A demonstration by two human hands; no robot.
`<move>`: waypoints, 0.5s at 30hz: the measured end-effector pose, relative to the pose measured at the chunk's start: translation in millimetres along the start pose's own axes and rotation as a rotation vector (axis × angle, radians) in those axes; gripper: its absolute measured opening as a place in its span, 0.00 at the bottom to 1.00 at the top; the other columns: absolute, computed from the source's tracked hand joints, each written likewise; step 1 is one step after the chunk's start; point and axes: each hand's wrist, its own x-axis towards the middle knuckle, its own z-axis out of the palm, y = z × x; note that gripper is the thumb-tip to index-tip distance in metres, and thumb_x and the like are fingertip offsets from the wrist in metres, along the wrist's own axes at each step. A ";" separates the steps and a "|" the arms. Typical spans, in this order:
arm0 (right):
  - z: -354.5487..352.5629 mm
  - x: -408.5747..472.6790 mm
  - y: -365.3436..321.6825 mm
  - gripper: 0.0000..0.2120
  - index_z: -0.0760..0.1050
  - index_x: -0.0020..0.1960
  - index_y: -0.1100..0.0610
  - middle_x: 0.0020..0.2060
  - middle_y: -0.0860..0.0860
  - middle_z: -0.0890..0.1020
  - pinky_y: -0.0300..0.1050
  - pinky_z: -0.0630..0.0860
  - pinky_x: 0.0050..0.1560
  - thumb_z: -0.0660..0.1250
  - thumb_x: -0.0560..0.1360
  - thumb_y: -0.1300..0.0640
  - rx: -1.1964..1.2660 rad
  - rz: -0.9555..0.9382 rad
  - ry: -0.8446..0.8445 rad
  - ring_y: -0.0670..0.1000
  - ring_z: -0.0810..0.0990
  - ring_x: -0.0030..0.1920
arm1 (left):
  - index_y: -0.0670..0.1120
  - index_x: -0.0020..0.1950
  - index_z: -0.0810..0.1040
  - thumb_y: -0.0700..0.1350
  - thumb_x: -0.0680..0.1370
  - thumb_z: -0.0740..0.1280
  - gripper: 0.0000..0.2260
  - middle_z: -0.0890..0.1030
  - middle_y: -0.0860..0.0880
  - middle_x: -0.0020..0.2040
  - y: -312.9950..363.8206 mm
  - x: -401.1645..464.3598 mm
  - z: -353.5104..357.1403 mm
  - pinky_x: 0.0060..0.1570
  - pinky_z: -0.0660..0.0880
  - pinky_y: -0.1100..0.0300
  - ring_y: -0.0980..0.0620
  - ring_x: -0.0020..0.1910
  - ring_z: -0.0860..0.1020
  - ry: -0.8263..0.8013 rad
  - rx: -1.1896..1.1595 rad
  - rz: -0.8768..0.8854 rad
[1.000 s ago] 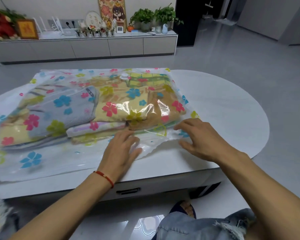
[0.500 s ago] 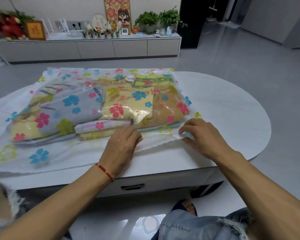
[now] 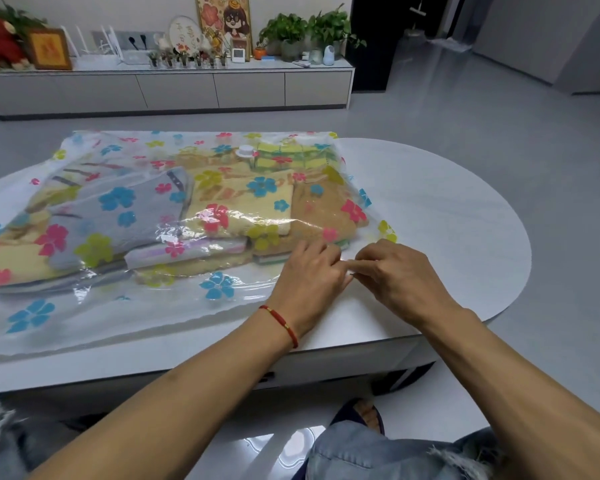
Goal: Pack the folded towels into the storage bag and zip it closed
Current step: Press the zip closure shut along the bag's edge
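Pinching the bag's (image 3: 187, 289) near edge right of centre frame, both hands, left (image 3: 309, 275) and right (image 3: 400, 275), meet on thin, slippery film; towels (image 3: 243, 209) inside lie soft and bulky across the tabletop (image 3: 447, 216).

I see bare table (image 3: 440, 216) at the right of the frame, open for a hand to pass. The storage bag (image 3: 160, 216) bulging with towels (image 3: 243, 206) fills the centre and left. My left hand (image 3: 309, 275) and right hand (image 3: 400, 275) crowd its lower-right corner, touching each other.
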 end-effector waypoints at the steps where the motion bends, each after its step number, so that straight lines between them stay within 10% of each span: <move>1: 0.7 -0.6 0.7 0.09 0.87 0.53 0.50 0.42 0.50 0.85 0.50 0.78 0.34 0.68 0.80 0.51 -0.012 -0.008 0.004 0.58 0.82 0.44 | 0.40 0.41 0.83 0.45 0.77 0.69 0.09 0.79 0.43 0.37 -1.8 1.4 0.4 0.39 0.73 0.51 0.41 0.40 0.78 0.025 0.001 0.041; 15: 12.3 -16.6 16.3 0.04 0.87 0.51 0.51 0.42 0.48 0.87 0.43 0.72 0.23 0.75 0.77 0.57 -0.055 -0.015 0.158 0.56 0.85 0.42 | 0.40 0.39 0.79 0.41 0.77 0.70 0.09 0.76 0.43 0.35 -59.1 -60.5 -11.7 0.32 0.71 0.51 0.43 0.35 0.74 0.049 -0.051 0.045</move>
